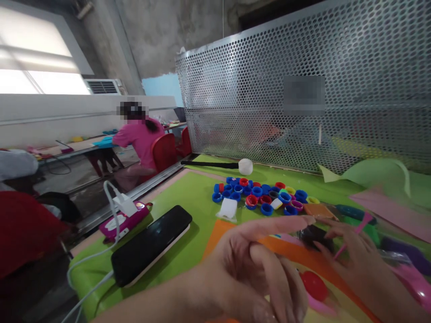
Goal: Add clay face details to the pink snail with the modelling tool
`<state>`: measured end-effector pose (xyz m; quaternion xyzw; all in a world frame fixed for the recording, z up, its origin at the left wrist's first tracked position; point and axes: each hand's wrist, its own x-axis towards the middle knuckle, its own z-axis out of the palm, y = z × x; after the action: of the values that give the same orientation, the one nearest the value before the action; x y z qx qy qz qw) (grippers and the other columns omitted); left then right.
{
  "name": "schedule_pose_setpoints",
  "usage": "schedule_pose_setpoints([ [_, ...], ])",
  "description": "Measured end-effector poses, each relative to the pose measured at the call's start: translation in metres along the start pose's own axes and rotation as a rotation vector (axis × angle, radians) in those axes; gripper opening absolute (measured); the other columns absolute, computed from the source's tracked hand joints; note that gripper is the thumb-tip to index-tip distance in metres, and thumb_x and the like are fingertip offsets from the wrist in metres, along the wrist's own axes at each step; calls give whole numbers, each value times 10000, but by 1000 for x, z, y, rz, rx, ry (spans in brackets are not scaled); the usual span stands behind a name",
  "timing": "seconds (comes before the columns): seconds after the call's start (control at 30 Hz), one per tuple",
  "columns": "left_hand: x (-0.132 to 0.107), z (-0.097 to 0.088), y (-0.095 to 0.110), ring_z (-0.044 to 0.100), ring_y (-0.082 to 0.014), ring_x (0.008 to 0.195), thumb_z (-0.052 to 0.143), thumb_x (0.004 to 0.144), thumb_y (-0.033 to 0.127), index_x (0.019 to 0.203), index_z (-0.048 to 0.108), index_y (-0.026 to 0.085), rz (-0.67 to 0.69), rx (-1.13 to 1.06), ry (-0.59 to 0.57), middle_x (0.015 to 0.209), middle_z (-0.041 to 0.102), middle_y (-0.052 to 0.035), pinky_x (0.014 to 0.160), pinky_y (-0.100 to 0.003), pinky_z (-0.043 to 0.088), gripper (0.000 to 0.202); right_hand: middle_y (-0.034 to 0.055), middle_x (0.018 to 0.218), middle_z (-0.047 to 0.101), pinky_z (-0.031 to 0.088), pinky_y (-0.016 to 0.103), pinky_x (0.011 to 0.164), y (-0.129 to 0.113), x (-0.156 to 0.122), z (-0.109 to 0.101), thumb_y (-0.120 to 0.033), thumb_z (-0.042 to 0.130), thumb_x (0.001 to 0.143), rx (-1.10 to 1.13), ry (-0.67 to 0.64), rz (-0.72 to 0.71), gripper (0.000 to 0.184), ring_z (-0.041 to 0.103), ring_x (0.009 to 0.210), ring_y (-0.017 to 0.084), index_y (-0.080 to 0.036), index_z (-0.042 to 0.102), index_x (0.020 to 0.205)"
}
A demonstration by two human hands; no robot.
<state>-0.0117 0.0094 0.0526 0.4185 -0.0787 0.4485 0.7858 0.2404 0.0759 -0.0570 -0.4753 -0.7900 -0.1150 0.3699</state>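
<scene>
My left hand [249,264] is over the middle of the table, its index finger stretched out to the right and the other fingers loosely curled. Nothing shows in it. To the right, my slightly blurred right hand [357,255] has a thin pink plastic stick with a flared end [363,223] between its fingers. A dark lump in clear wrap [315,237] lies by the fingertips of both hands. Below them, a round red piece [315,286] rests on pale yellow and orange sheets [218,235], partly hidden by the left hand.
Several bottle-cap-like rings [257,192] lie behind my hands, near a white block [229,209]. A black phone [151,244] and a pink power strip [126,220] with white cables sit left. A perforated metal screen [269,98] borders the back. A person in pink [143,143] sits beyond.
</scene>
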Motion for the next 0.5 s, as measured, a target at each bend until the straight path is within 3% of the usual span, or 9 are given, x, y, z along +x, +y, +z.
schedule_pose_setpoints([
  [0.13,2,-4,-1,502,-77,567,700,728,221,1281,468,177,-15,39,-60,506,500,70,669,-187,424,602,116,1042,613,508,496,722,-2,1,-1,-395,449,843,13,25,-18,156,595,912,317,-240,432,845],
  [0.33,-1,-8,-3,518,-72,590,844,466,58,1219,532,157,-54,61,66,491,525,81,625,-150,416,821,125,1070,615,498,513,738,-11,2,-12,-317,466,835,25,26,-30,192,579,981,342,-237,453,1009],
  [0.43,-3,-8,-4,541,-83,604,845,453,41,1231,518,143,-78,74,74,514,554,67,591,-152,431,850,119,1071,629,479,530,747,-16,1,-18,-277,488,820,28,3,-87,208,588,980,351,-250,464,1025],
  [0.5,-3,-9,-4,568,-99,629,842,506,120,1243,507,167,-108,135,95,526,561,58,561,-158,434,811,112,1053,642,478,525,743,-19,2,-22,-247,499,815,38,-14,-124,235,602,960,349,-258,467,1048],
])
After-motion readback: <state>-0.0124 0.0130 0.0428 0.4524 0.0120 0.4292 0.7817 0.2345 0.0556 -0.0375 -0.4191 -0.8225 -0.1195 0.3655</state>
